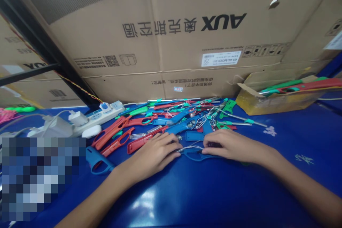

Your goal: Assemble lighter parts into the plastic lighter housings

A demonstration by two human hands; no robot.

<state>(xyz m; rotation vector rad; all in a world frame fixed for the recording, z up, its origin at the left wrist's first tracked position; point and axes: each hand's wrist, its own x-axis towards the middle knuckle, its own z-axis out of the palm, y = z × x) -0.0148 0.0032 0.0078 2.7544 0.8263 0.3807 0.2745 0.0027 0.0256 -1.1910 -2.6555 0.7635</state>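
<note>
Both hands meet at a blue lighter casing (pixel 196 155) with white wires (pixel 192 146) running along its top. My left hand (pixel 160 149) is at the casing's left end, its fingertips pressed together on the wires or a small part there. Wrapped round a dark handle, perhaps of a tool, my right hand (pixel 227 145) rests at the casing's right end. A separate blue casing part (pixel 194 135) lies just behind the hands. Close behind my left hand is a red casing (pixel 145 140). What lies under the fingers is hidden.
Red, blue and green lighter parts with metal tubes (pixel 171 114) are heaped behind the hands. A cardboard box (pixel 267 103) of parts stands back right. A white power strip (pixel 97 117) with plugs lies left. Large cardboard (pixel 165 53) backs the blue table (pixel 187 199).
</note>
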